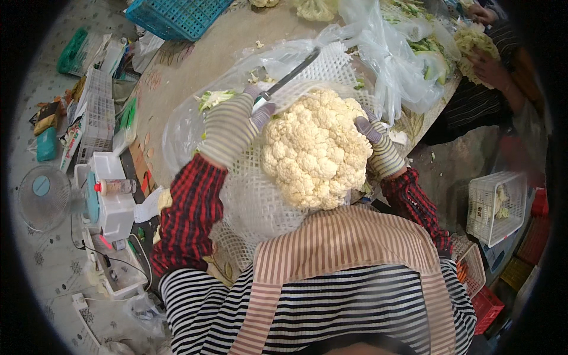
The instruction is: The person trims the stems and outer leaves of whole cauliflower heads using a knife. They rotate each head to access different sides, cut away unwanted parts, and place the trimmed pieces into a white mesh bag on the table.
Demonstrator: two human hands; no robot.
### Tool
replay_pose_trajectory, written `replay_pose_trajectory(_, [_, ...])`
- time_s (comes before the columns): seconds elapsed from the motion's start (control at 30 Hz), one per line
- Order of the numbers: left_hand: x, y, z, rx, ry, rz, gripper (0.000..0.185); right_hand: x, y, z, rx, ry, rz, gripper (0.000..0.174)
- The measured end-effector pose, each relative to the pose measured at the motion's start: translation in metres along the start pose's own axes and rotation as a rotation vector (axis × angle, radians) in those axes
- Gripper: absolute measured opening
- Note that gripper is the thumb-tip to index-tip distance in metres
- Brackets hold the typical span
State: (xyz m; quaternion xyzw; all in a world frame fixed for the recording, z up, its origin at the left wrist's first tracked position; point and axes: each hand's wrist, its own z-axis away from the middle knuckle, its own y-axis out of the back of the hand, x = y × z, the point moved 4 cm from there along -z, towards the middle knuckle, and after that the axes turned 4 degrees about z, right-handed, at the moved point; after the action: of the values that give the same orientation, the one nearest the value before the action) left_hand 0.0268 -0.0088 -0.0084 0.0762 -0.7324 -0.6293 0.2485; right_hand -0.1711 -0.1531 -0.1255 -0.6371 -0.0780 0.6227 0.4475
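Note:
A large cream-coloured cauliflower head [317, 151] sits close in front of my body, florets facing up. My left hand [233, 124], in a striped knit glove, grips a knife [293, 73] whose dark blade slants up and away to the right. The left thumb lies beside the cauliflower's left edge; whether it touches is unclear. My right hand [377, 137], gloved alike, holds the cauliflower's right side, thumb on the florets and the other fingers partly hidden. Beneath are clear plastic film [186, 128] and white foam netting [248, 186]. A leafy trimming [216, 99] rests beyond my left hand.
A blue plastic crate [177, 20] stands at the table's far left. Crumpled plastic bags [390, 66] and leaf scraps lie far right, where another person's hand [488, 69] holds a cauliflower [477, 49]. A fan [44, 197] stands left; a white crate [495, 208] is at right.

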Motion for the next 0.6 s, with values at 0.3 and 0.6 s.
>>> replay_pose_trajectory(0.3, [-0.078, -0.066, 0.037, -0.379, 0.133, -0.379, 0.031, 0.0, 0.014, 0.005, 0.01, 0.069, 0.143, 0.073])
replay_pose_trajectory(0.6, [-0.053, -0.035, 0.054, 0.144, 0.481, 1.215, 0.02, -0.016, -0.037, 0.013, -0.333, 0.373, 0.465, 0.081])
